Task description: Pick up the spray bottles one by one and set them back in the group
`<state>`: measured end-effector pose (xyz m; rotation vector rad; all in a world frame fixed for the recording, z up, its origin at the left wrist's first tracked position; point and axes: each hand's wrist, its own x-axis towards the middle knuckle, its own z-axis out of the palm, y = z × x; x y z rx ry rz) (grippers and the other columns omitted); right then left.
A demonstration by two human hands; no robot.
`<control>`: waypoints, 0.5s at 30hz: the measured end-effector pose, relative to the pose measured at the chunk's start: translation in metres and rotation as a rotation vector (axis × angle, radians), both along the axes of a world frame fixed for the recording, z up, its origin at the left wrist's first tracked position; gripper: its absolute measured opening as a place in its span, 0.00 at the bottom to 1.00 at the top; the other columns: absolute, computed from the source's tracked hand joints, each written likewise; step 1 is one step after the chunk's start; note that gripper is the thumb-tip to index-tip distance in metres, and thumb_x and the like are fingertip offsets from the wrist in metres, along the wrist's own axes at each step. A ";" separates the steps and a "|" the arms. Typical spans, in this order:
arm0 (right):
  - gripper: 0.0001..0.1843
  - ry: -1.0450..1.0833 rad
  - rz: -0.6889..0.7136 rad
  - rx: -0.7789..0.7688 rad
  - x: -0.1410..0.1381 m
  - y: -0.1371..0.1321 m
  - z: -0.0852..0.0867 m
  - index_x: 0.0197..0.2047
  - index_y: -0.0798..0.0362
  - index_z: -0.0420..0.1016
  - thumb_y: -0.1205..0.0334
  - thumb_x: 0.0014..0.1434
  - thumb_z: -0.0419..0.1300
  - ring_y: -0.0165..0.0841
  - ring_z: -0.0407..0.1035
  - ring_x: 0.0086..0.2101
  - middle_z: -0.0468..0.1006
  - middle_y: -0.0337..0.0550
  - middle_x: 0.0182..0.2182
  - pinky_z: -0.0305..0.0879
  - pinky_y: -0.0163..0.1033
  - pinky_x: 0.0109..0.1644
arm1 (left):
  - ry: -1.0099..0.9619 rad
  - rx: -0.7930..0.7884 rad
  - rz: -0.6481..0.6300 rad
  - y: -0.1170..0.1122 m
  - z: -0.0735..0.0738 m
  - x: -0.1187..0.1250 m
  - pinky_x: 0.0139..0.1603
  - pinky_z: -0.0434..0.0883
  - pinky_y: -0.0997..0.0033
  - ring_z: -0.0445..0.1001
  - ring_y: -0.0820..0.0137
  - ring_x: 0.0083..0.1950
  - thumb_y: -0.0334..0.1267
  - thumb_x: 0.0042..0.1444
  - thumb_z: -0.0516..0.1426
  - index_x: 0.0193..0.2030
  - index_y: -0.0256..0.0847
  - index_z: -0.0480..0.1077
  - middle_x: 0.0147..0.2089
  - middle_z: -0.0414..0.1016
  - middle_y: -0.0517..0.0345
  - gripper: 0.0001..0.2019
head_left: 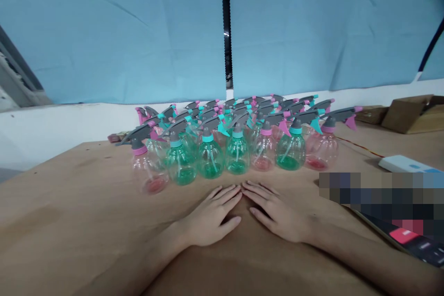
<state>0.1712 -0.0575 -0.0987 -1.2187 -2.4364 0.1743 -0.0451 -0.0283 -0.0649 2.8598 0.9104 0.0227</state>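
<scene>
I see the left hand (212,214) and right hand (279,211) lying flat, empty, fingertips close. A far push could topple the crowded spray bottles (237,156).

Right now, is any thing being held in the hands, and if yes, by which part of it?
Nothing is held. The left hand and the right hand lie open on the table, in front of the spray bottles.

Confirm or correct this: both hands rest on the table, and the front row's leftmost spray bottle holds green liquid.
No: the head view shows red liquid in that leftmost spray bottle, not green. The left hand and right hand do rest on the table.
</scene>
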 end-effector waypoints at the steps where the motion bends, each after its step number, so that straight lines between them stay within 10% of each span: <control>1: 0.26 0.006 -0.001 -0.003 0.000 0.000 0.001 0.63 0.53 0.54 0.60 0.63 0.46 0.38 0.50 0.60 0.58 0.47 0.61 0.49 0.51 0.62 | -0.004 0.001 -0.003 0.000 0.000 0.000 0.66 0.47 0.58 0.44 0.66 0.68 0.47 0.62 0.43 0.66 0.36 0.46 0.68 0.45 0.52 0.28; 15: 0.26 0.014 0.007 -0.005 0.001 0.000 -0.001 0.64 0.53 0.52 0.60 0.63 0.46 0.37 0.49 0.60 0.57 0.46 0.61 0.48 0.51 0.62 | -0.015 0.013 -0.005 -0.001 0.000 0.001 0.66 0.47 0.58 0.44 0.66 0.68 0.47 0.62 0.44 0.65 0.37 0.46 0.68 0.46 0.52 0.28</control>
